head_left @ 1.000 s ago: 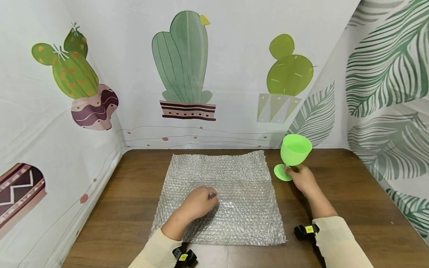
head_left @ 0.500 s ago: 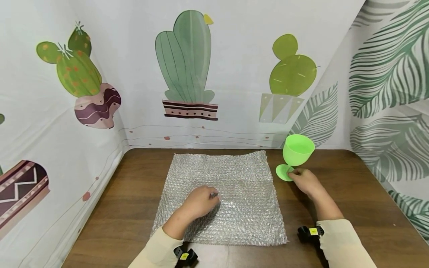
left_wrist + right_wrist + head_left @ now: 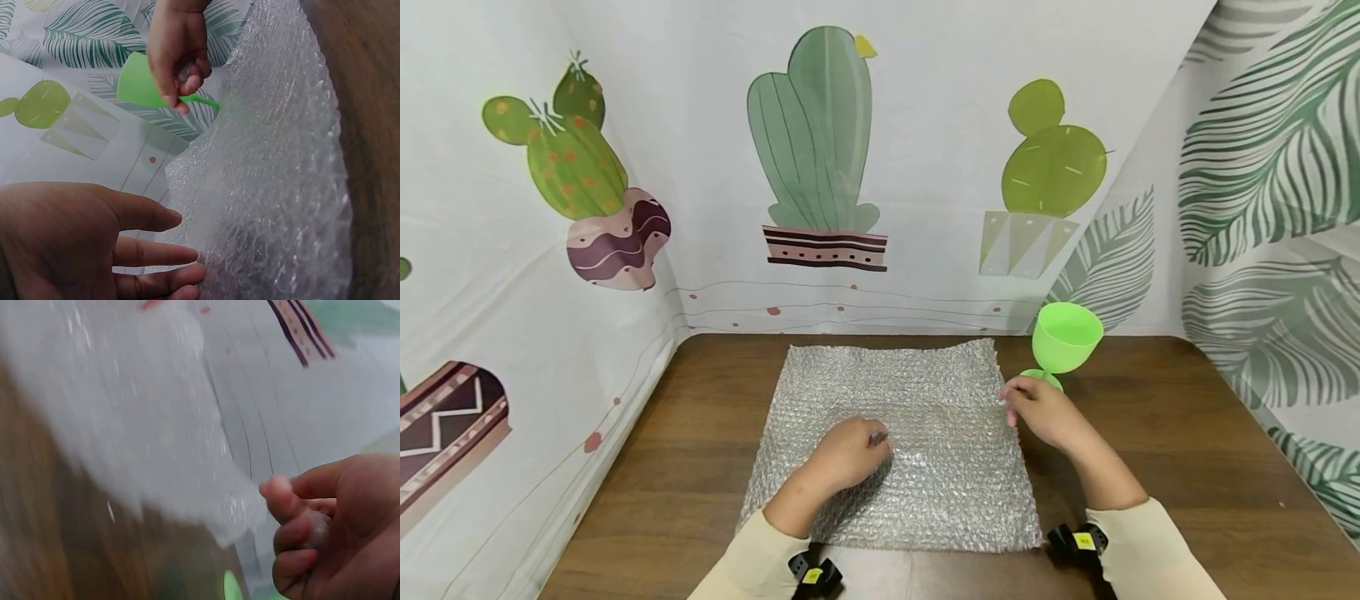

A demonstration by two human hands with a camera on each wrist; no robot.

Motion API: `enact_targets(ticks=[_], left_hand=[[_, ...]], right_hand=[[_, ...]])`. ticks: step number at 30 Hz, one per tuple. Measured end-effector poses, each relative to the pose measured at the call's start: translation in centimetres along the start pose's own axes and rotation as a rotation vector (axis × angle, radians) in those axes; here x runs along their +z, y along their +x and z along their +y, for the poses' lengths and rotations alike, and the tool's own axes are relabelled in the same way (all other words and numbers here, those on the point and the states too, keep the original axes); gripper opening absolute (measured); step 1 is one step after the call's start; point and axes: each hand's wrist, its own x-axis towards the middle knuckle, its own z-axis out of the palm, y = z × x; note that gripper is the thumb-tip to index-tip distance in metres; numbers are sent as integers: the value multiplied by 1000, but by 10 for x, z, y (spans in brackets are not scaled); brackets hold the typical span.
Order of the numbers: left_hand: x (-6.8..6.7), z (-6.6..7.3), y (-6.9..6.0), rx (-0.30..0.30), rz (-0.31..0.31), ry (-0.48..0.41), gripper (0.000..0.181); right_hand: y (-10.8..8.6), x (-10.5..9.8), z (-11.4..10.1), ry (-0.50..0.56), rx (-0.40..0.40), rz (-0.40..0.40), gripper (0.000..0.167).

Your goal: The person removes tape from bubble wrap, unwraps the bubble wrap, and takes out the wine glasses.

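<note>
A sheet of bubble wrap lies flat on the table. Over its middle is my left hand; in the left wrist view its fingers are nearly straight and meet the wrap. My right hand hovers near the wrap's right edge with fingers curled. A pale, translucent patch shows between those fingers and the palm in the right wrist view; whether it is an object is unclear. Behind that hand a light green plastic goblet stands upright, its foot partly hidden by the hand.
The brown wooden table extends on both sides of the wrap. Behind it and at the sides hangs a white cloth printed with cacti and leaves. A black camera is strapped to each wrist.
My right hand has let go of the goblet and moved left and slightly towards me, to the wrap's right edge. The goblet stays standing. My left hand keeps its place.
</note>
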Motion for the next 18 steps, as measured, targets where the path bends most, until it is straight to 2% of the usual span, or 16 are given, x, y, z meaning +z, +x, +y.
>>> enact_targets(ticks=[6, 13, 15, 18], left_hand=[[2, 2, 1, 2, -7, 4, 30], [1, 3, 2, 14, 1, 36, 28], [-1, 3, 2, 12, 18, 32, 29], [-6, 4, 5, 18, 96, 53, 34]], right_hand=[[-12, 16, -19, 42, -28, -48, 31], [-16, 29, -31, -27, -25, -41, 33], [-16, 31, -33, -39, -45, -34, 33], [-14, 33, -35, -68, -100, -10, 33]])
